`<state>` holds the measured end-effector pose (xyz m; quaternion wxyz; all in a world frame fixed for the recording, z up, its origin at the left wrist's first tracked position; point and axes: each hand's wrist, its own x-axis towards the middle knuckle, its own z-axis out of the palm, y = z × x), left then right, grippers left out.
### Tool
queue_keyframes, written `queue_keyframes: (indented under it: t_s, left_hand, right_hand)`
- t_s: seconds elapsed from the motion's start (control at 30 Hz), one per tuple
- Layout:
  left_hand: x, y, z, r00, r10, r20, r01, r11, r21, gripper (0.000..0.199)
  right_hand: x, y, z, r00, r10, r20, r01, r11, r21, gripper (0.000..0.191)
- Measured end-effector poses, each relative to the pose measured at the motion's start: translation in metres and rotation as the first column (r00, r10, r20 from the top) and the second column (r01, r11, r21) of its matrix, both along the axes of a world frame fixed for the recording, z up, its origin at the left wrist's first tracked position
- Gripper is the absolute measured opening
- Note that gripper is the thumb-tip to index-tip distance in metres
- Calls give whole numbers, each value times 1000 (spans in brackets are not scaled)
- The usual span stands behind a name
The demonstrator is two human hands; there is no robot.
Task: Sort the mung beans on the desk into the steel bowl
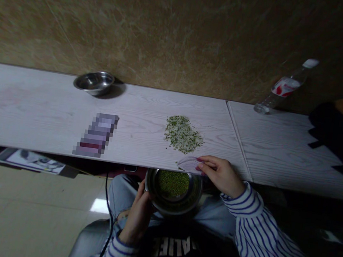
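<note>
The left hand (140,216), wrist low, curls round the left side of a steel bowl (176,209) below the table (144,146) edge, green mung beans (173,183) inside. On the tabletop, a flat pile (182,132) mixes beans with white grains (185,139). The right hand (224,175), angled leftward, pinches a translucent, curved-edged plastic piece (189,163).

I am counting two hands: one left hand (139,213), one right hand (223,176). Two metal bowls (96,91) are showing. One loose pile of green beans and white grains (182,135) is lying out; single beans are proving too small to tally. One pale scraper (187,163), one bottle (286,87) and one cord (111,213) are also showing.
</note>
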<state>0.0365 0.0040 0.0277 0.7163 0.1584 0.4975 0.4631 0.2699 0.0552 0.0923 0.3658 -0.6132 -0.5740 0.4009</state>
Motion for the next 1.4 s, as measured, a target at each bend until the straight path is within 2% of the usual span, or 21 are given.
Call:
queue_keyframes:
  t_s: [0.17, 0.37, 0.53, 1.0, 1.23, 1.4]
  left_hand:
    - [0, 1, -1, 1000, 6, -6, -6, 1000, -4, 64]
    - [-1, 1, -5, 1000, -5, 9, 5, 1000, 20, 61]
    - [-1, 2, -3, 1000, -9, -8, 9, 1000, 9, 60]
    - [-12, 7, 4, 999, 8, -38, -7, 1000, 30, 62]
    - [-18, 6, -4, 999, 28, -44, -27, 999, 23, 65]
    - [-23, 6, -6, 999, 6, -53, -4, 1000, 29, 61]
  right_hand:
    - [-4, -2, 4, 1000, -8, -17, 8, 1000, -10, 20]
    - [3, 4, 0, 998, -64, 6, 64, 998, -4, 21]
    - [7, 8, 0, 996, -83, 23, 82, 996, 33, 23]
    - [-16, 8, 1, 997, 62, 50, -63, 998, 27, 23]
    - [-21, 31, 0, 991, -112, 77, 106, 991, 81, 28]
    - [-29, 47, -4, 986, -108, 125, 97, 991, 87, 28]
